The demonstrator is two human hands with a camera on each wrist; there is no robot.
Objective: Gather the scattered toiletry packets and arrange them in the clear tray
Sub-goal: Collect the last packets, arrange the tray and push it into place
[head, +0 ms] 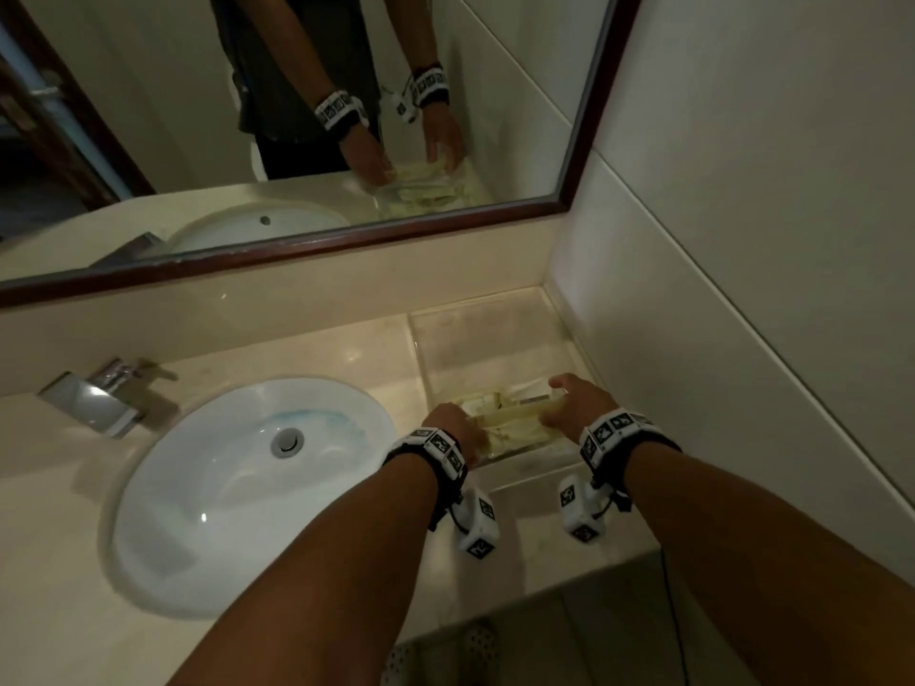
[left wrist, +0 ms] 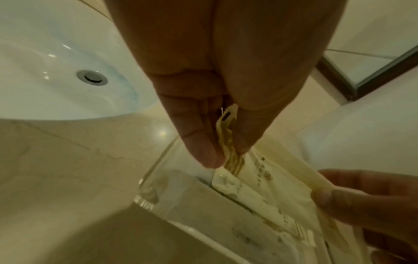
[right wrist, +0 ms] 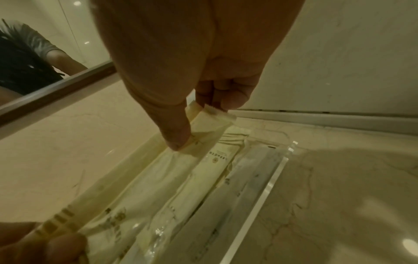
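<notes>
A clear tray (head: 475,334) sits in the counter's back right corner, against the wall. Several cream toiletry packets (head: 505,423) lie side by side in its near end. My left hand (head: 453,430) pinches the striped left ends of a few packets (left wrist: 230,151) between thumb and fingers. My right hand (head: 577,406) pinches the opposite ends (right wrist: 203,125), holding these packets just above the ones lying in the tray (right wrist: 278,171). In the left wrist view the tray's near corner (left wrist: 144,198) shows below the held packets.
A white sink (head: 237,482) with a chrome tap (head: 99,396) lies left of the tray. A dark-framed mirror (head: 317,245) runs along the back. The tiled side wall (head: 742,240) stands right beside the tray. Bare counter (head: 534,552) lies in front of the tray.
</notes>
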